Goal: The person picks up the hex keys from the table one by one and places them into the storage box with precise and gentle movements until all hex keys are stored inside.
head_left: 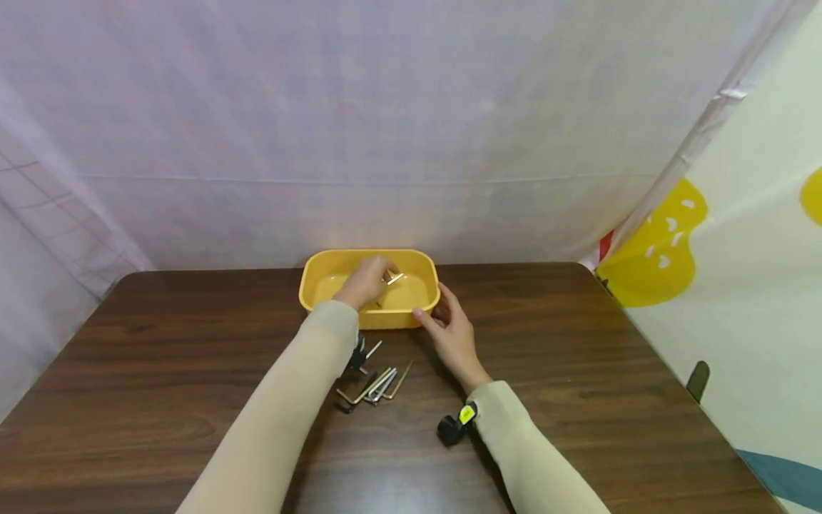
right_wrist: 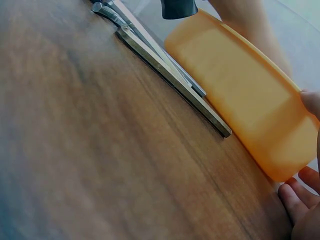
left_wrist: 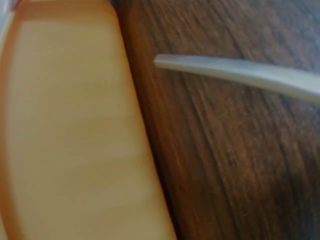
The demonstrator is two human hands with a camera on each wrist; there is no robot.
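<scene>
A yellow plastic tub (head_left: pixel 411 318) stands at the far middle of a dark wooden table. My left hand (head_left: pixel 367 280) hovers over the tub and pinches a small silver hex key (head_left: pixel 394 278) at its fingertips. My right hand (head_left: pixel 449 327) rests against the tub's front right corner, thumb on the front wall and fingers fairly straight. Several hex keys (head_left: pixel 375 385) lie in a loose pile on the table just in front of the tub, between my forearms. The right wrist view shows those hex keys (right_wrist: pixel 170 75) beside the tub's wall (right_wrist: pixel 250 100) and my fingertips (right_wrist: pixel 297 197).
The table (head_left: pixel 610 371) runs wide to both sides, its edges at left and right. A pale sheet hangs behind it, and a cloth with yellow shapes (head_left: pixel 661 243) hangs at the right. In the left wrist view, one hex key (left_wrist: pixel 240 72) lies on wood beside the tub's wall (left_wrist: pixel 75 130).
</scene>
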